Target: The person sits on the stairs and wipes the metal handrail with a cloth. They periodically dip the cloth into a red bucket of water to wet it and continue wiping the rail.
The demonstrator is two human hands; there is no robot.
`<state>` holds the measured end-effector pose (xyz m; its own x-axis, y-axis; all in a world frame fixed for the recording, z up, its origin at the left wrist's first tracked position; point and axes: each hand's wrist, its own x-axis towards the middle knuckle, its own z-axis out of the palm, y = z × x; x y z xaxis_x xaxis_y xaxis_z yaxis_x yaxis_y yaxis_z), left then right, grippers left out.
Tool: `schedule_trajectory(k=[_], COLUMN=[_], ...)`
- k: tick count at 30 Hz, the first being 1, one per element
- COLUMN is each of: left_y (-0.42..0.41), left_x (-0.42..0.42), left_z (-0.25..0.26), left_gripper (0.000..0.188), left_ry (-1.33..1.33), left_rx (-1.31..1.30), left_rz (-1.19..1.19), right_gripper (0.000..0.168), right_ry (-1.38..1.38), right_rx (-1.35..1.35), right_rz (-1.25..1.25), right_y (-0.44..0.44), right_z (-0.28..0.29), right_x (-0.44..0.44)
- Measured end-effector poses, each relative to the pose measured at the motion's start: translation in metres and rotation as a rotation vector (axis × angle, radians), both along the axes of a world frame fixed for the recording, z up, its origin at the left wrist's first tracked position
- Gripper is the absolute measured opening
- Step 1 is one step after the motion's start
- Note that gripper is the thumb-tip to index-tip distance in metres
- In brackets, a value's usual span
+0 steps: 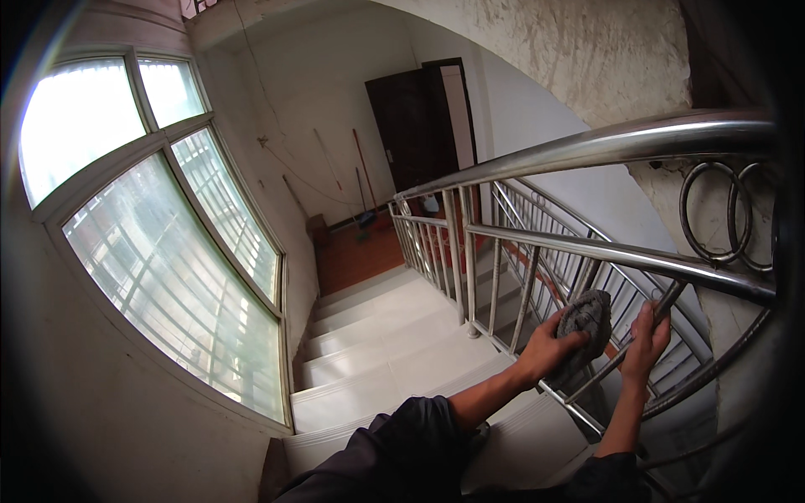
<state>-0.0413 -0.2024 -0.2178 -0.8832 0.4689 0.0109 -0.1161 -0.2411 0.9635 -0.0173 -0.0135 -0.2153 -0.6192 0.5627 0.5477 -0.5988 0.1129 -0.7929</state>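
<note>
A folded dark grey cloth is in my left hand, its thumb lying across the front. The cloth is against the balusters of a stainless steel stair railing and hides part of them. To the right, my right hand has its fingers around a slanting metal baluster, below the railing's middle rail. Above both hands runs the thick, shiny handrail.
Pale tiled stairs descend ahead to a reddish-brown landing. Brooms and long handles lean at the far wall beside a dark door. A barred window lines the left wall. Metal rings decorate the railing at right.
</note>
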Motion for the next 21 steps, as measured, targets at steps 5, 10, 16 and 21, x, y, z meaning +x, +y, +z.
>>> schedule_trajectory(k=[5, 10, 16, 21], left_y=[-0.0006, -0.0008, 0.0, -0.0004], left_x=[-0.0006, 0.0005, 0.0009, -0.0003], left_z=[-0.0006, 0.0022, 0.0027, 0.0016], left_gripper=[0.06, 0.06, 0.06, 0.061], left_ry=[0.013, 0.016, 0.008, 0.004], left_rx=[-0.01, -0.003, -0.022, -0.029], left_rz=[-0.005, -0.008, 0.011, 0.006], right_gripper=[0.018, 0.018, 0.018, 0.017], right_ry=[-0.014, -0.009, -0.007, -0.008], right_rx=[0.03, 0.017, 0.037, 0.02], right_rz=[0.003, -0.004, -0.001, -0.003], right_y=[0.0005, 0.0009, 0.0005, -0.002], right_z=[0.0011, -0.0002, 0.0004, 0.0036], right_x=[0.0022, 0.0003, 0.0008, 0.0028])
